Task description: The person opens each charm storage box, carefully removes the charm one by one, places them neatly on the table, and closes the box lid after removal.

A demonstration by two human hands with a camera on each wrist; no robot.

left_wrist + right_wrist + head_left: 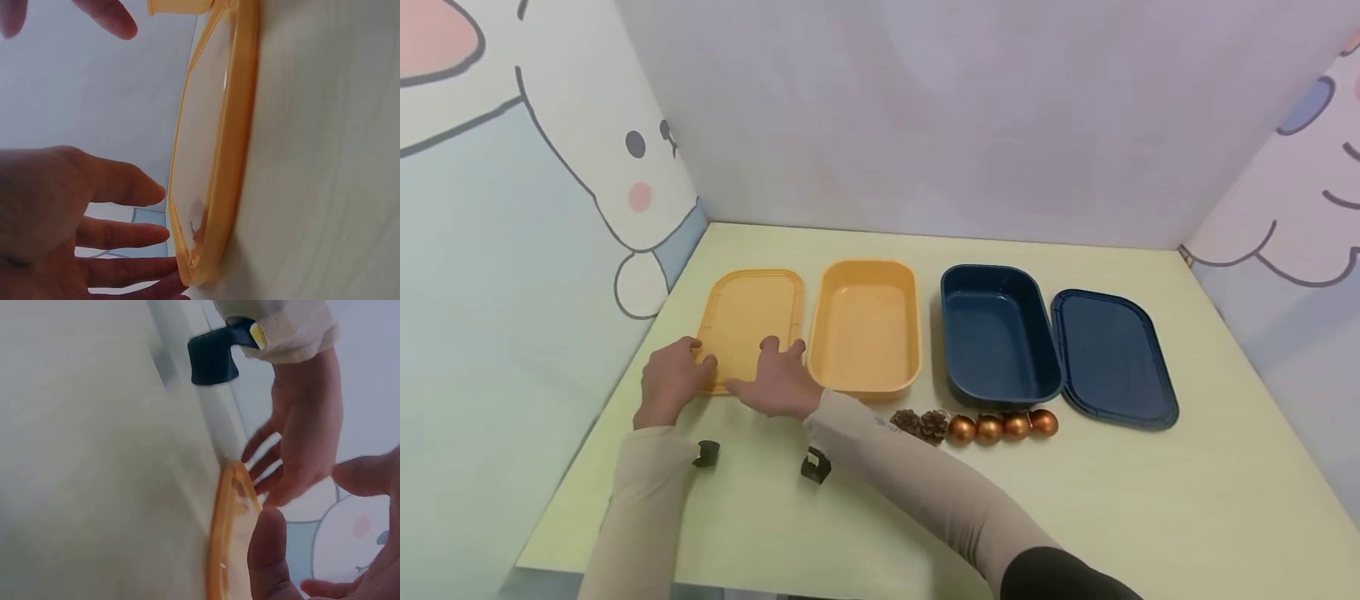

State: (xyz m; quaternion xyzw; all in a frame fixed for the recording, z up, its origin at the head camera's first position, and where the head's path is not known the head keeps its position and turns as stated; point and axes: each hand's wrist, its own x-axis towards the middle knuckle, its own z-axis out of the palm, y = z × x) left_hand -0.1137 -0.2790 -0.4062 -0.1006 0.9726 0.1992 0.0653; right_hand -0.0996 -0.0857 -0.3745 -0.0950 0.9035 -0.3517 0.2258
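Note:
A yellow lid [752, 308] lies flat at the table's left, its raised rim facing up. My left hand [672, 379] is at its near left corner, with thumb and fingers spread; in the left wrist view the fingertips [164, 265] reach the lid's edge. Over the near right part of the lid is my right hand [781, 383], fingers spread and holding nothing. Just right of the lid stands a yellow container [868, 321] with nothing in it.
An empty navy container [1000, 346] stands further right, with a navy lid [1116, 358] beside it. Pine cones [934, 426] and several copper-coloured balls [988, 429] form a row in front of the containers. Walls [925, 125] enclose the table's back and sides.

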